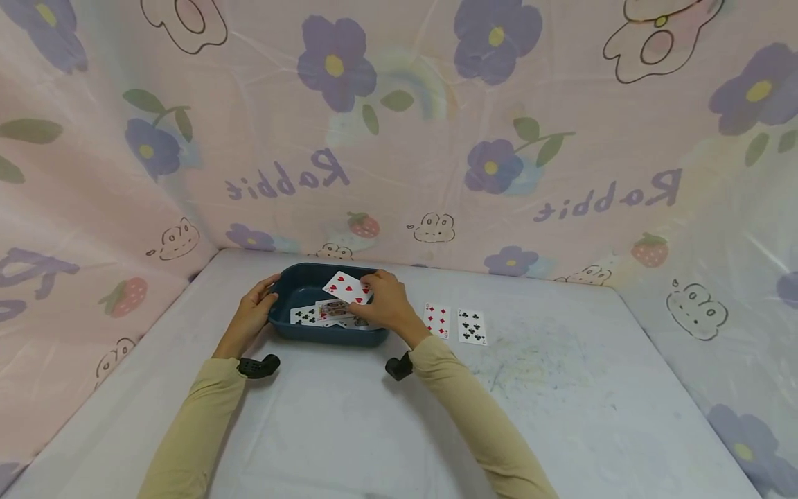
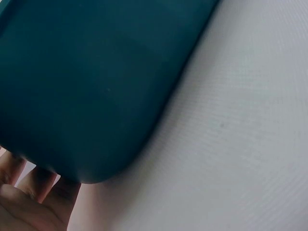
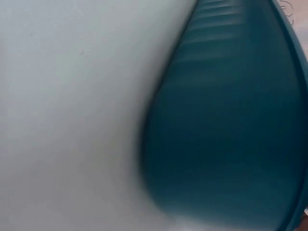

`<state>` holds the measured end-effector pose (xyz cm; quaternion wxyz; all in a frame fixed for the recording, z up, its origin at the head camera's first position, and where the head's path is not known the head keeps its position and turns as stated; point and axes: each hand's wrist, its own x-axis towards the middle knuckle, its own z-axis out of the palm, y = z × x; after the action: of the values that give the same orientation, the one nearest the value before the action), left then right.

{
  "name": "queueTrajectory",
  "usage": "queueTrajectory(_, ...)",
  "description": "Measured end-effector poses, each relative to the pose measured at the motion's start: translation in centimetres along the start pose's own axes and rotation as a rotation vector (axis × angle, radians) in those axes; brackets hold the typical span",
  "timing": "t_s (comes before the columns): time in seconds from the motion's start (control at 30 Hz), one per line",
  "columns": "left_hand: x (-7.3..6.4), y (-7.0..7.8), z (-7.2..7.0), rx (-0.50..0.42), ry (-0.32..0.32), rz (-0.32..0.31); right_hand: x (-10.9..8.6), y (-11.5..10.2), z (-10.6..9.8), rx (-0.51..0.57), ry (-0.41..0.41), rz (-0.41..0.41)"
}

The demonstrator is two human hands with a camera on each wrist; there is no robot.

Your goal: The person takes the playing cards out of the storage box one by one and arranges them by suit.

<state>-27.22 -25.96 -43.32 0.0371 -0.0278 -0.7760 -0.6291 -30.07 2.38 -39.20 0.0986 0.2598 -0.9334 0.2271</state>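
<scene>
- Plainly, we see the right hand (image 1: 388,305) pinching a red heart card (image 1: 346,287) by one end, held tilted over the dark teal tray (image 1: 293,284), which sits on the desk (image 1: 561,416).
- We judge the card light, thin and bendy, with a slick face; pinching a short edge between thumb and fingertips looks like the sure hold, since flat on a surface it gives little to catch.
- We see the left hand (image 1: 252,312) curled round the tray's left rim, steadying it; the tray looks like stiff, smooth plastic, best taken by that rim.
- More cards (image 1: 324,313) lie overlapping in the tray, and the right hand covers part of them, so we cannot count them or read most faces.
- Two cards, a red diamond card (image 1: 436,320) and a black club card (image 1: 472,326), lie side by side on the desk just right of the tray.
- Both wrist views show only blurred teal wall and pale desk; the card never appears there.
</scene>
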Motion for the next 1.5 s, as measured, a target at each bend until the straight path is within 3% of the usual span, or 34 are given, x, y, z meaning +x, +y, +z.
queueTrajectory(0.33,0.2,0.3,-0.4,0.015,-0.008,0.021,-0.8,-0.1,-1.4,0.032,0.106,-0.004)
queueTrajectory(0.57,0.1,0.5,-0.8,-0.103,-0.053,0.005,-1.3,-0.3,-2.4,0.031,0.155,-0.044)
queueTrajectory(0.77,0.2,0.4,-1.2,-0.134,-0.091,-0.025,-1.9,-0.3,-3.2,0.034,0.183,-0.048)
queueTrajectory(1.07,0.1,0.5,-1.9,-0.109,-0.161,-0.068,-3.3,0.2,-3.8,0.019,0.244,-0.017)
queueTrajectory(1.5,0.3,0.5,-2.1,-0.120,-0.202,-0.057,-5.5,2.1,-6.1,0.089,0.357,0.101)
